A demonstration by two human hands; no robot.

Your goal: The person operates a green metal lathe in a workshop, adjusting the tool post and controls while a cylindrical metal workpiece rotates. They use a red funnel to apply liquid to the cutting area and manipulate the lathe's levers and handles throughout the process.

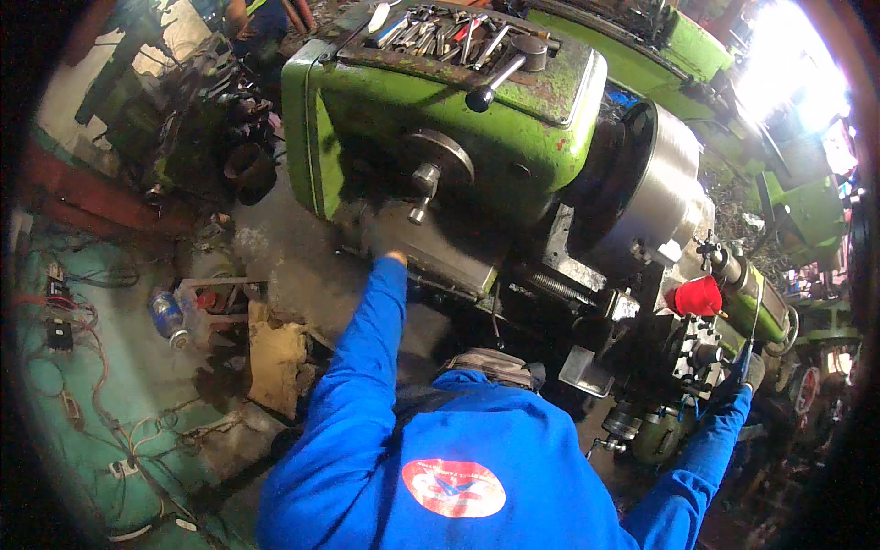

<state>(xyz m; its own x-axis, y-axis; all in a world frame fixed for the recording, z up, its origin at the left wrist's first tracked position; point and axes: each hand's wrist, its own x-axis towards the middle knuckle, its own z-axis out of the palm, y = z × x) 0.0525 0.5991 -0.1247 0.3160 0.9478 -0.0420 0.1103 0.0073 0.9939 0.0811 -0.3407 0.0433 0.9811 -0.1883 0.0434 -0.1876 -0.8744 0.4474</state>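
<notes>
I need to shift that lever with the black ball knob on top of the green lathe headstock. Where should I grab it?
Grip the lever by its black ball end, coming from the front-left: the ball juts out free toward you, while loose tools crowd behind its hub.

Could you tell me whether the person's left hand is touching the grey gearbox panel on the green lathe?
Cannot tell: in the head view the left hand ends at the grey gearbox panel, its fingers hidden, so no contact or gap shows plainly.

Left hand (pixel 378 240) mostly hidden against dark lathe gearbox (pixel 431 247), grip unclear. Right hand (pixel 733 383) small, dark, behind carriage (pixel 687 353); grip unreadable. Tools on headstock top (pixel 440 35) too small to identify.
</notes>
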